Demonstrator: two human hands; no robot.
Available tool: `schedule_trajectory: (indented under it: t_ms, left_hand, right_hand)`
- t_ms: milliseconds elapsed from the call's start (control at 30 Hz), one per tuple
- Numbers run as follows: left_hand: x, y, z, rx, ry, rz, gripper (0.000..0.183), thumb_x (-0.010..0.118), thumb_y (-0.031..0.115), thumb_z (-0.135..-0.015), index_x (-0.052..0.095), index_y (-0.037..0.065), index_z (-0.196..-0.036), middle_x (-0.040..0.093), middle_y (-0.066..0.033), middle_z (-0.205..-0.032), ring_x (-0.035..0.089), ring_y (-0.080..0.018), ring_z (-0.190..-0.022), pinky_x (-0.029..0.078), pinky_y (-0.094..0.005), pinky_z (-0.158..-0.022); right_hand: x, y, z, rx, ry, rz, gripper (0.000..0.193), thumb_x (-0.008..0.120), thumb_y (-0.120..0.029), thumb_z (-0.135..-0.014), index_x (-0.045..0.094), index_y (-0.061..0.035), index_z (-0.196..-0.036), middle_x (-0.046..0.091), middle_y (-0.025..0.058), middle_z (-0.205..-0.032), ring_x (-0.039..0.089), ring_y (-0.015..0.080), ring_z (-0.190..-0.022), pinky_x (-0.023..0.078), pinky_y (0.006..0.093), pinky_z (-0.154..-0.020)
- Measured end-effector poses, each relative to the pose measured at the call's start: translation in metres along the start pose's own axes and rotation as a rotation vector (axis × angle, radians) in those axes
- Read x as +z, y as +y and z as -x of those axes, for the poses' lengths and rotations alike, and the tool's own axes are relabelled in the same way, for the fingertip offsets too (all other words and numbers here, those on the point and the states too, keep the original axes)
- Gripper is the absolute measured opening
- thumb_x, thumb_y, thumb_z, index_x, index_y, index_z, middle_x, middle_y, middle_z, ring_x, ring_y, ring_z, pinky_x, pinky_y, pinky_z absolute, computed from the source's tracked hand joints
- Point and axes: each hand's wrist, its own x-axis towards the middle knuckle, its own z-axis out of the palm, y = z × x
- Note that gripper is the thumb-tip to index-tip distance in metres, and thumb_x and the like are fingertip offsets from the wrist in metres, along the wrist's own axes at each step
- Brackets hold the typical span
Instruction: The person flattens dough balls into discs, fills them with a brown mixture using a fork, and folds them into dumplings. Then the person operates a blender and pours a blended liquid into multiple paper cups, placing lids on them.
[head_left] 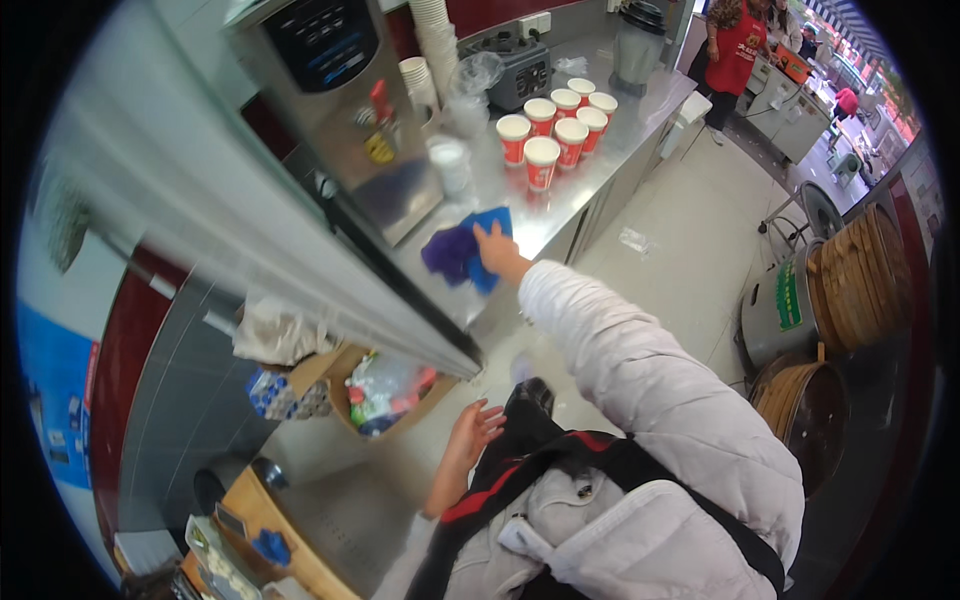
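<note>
My right hand (500, 252) reaches forward to the steel counter (545, 215), its fingers closed on a blue cloth (490, 219). Bunched against that is a purple cloth (450, 254), lying on the counter near its front end. My left hand (474, 432) hangs low in front of me, open, with nothing in it. Beyond the cloths stand several red and white paper cups (541, 164), upright in a loose group. Left of the cups is a white tub or stack of lids (450, 166), too blurred to tell.
A steel dispenser (340, 130) stands at the left of the counter; a blender jug (638, 50) is at the back. A box of bottles (390, 395) sits on the floor at left. Bamboo steamers (860, 275) stand at right. A person in a red apron (735, 50) is far off.
</note>
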Motion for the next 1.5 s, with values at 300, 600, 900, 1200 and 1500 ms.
schedule_trajectory:
  t_ms: [300,600,900,1200,1500]
  left_hand:
    - [0.148,0.171,-0.148,0.05,-0.057,0.398,0.07,0.048,0.057,-0.087,0.031,0.01,-0.135,0.045,-0.0154,-0.131,0.044,-0.0332,-0.12,0.037,-0.0558,-0.097]
    - [0.193,0.199,-0.22,0.602,0.536,0.16,0.044,0.048,0.033,-0.093,0.053,-0.005,-0.114,0.061,-0.0149,-0.106,0.061,-0.0267,-0.094,0.051,-0.0406,-0.081]
    - [0.137,0.216,-0.31,0.402,1.235,-0.552,0.057,0.065,0.033,-0.08,0.052,-0.012,-0.113,0.055,-0.0219,-0.116,0.057,-0.0282,-0.1,0.046,-0.0375,-0.086]
    - [0.152,0.212,-0.357,0.203,1.716,-0.702,0.041,0.044,0.009,-0.077,0.061,0.011,-0.115,0.064,-0.0232,-0.099,0.061,-0.0423,-0.091,0.05,-0.048,-0.08]
    - [0.251,0.224,-0.339,0.478,1.995,-0.206,0.058,0.053,0.04,-0.088,0.05,-0.01,-0.117,0.049,-0.0306,-0.122,0.056,-0.0401,-0.101,0.046,-0.0436,-0.088]
  right_hand:
    - [-0.055,0.043,-0.003,-0.205,-0.253,-0.561,0.044,0.05,-0.04,-0.087,0.06,0.0026,-0.089,0.06,0.0275,-0.088,0.06,0.0412,-0.083,0.046,0.0446,-0.076]
    - [-0.137,0.124,-0.041,-1.063,-0.381,-0.745,0.022,0.051,-0.019,-0.087,0.059,-0.0019,-0.097,0.059,0.0198,-0.096,0.058,0.0345,-0.093,0.044,0.0399,-0.086]
    - [-0.228,0.443,-0.121,0.062,-0.531,-0.744,0.032,0.057,-0.03,-0.085,0.063,0.0001,-0.093,0.066,0.0136,-0.076,0.065,0.0246,-0.07,0.051,0.0357,-0.066]
    - [-0.372,0.614,-0.263,0.23,0.253,-0.498,0.031,0.059,-0.032,-0.086,0.063,-0.0009,-0.088,0.065,0.0115,-0.077,0.062,0.0205,-0.073,0.048,0.0339,-0.067]
    - [-0.479,0.67,-0.453,0.143,0.38,-0.94,0.058,0.061,-0.049,-0.083,0.059,0.0034,-0.106,0.064,0.0088,-0.091,0.055,0.0186,-0.078,0.042,0.0298,-0.075]
